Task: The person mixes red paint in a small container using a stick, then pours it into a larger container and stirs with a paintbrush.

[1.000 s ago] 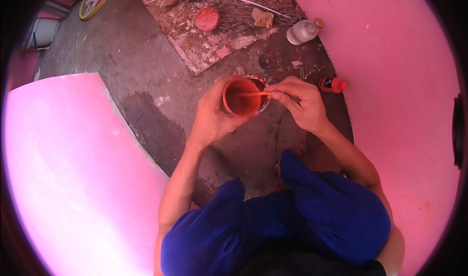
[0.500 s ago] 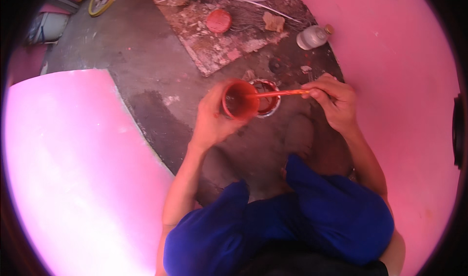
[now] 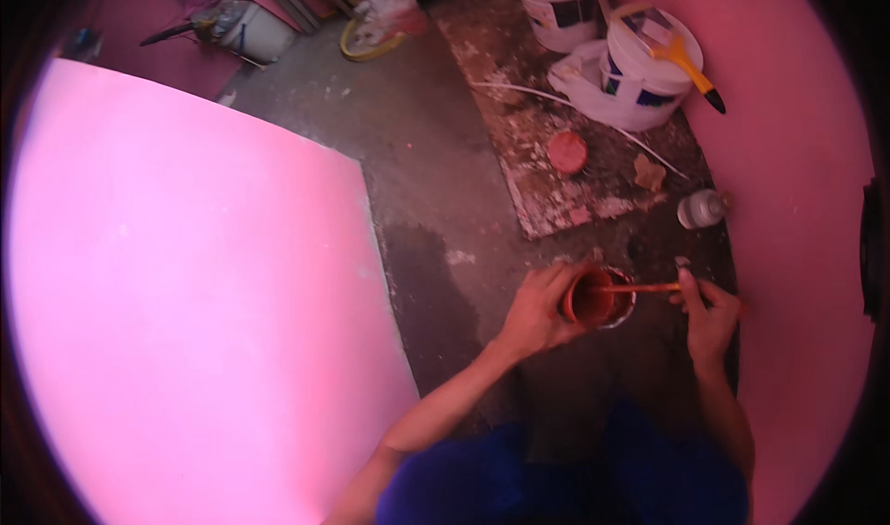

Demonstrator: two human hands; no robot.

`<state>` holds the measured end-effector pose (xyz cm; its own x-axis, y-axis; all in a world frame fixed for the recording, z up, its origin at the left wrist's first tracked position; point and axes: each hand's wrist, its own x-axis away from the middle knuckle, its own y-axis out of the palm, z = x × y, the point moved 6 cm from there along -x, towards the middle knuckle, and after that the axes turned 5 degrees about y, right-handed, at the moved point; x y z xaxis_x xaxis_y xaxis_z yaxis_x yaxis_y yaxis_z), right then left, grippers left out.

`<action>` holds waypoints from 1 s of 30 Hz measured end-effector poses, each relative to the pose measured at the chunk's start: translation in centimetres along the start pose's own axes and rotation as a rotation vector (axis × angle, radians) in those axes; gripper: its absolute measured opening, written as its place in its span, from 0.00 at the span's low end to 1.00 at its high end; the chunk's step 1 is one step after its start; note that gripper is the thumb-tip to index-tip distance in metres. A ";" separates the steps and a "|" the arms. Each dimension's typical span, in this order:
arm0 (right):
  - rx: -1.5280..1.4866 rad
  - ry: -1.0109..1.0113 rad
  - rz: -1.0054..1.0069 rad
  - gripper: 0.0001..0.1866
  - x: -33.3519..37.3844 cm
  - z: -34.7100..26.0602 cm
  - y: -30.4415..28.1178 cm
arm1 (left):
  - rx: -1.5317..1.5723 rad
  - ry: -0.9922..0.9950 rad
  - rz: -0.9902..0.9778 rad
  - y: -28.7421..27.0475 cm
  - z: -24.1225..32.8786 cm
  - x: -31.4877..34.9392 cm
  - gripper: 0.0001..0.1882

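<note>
Paint tin (image 3: pixel 598 298), low over the floor (image 3: pixel 436 201), likely light and slick: left hand (image 3: pixel 538 310) grasps its side wall, right hand (image 3: pixel 709 307) pinches a stiff stick (image 3: pixel 640 289) dipped inside.

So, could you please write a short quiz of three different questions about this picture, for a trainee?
1. True or false: the left hand grips the small round orange-red paint can.
2. Which thing does the right hand hold? A) the thin orange-stained stick B) a hammer C) a sponge
3. What lies across the white plastic bucket?

Key:
1. True.
2. A; its far end rests in the can.
3. A yellow-handled paintbrush.
</note>
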<state>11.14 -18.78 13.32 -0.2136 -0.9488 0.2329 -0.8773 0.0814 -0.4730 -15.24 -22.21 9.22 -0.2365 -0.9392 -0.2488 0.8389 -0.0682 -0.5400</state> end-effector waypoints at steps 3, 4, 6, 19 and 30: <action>-0.028 0.027 0.038 0.17 -0.4 0.8 -1.7 | 0.022 -0.027 -0.007 0.2 -0.1 0.0 0.39; -0.038 0.036 0.045 0.17 -0.4 1.1 -2.1 | 0.026 -0.025 -0.010 0.3 0.0 -0.4 0.38; -0.070 -0.045 -0.036 0.15 0.5 0.5 -1.6 | 0.040 -0.046 0.001 0.1 0.3 -0.3 0.38; 0.109 -0.448 -0.198 0.06 0.2 -2.1 -1.2 | 0.078 -0.049 0.045 -1.3 -0.4 -0.4 0.38; 0.107 -0.670 -0.436 0.08 -0.3 -5.0 2.0 | 0.231 -0.079 -0.007 0.4 0.0 -1.5 0.37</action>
<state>7.31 -16.85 16.58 0.4714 -0.8726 -0.1278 -0.7692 -0.3359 -0.5436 -14.57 -20.79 9.36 -0.2110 -0.9613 -0.1773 0.9293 -0.1410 -0.3413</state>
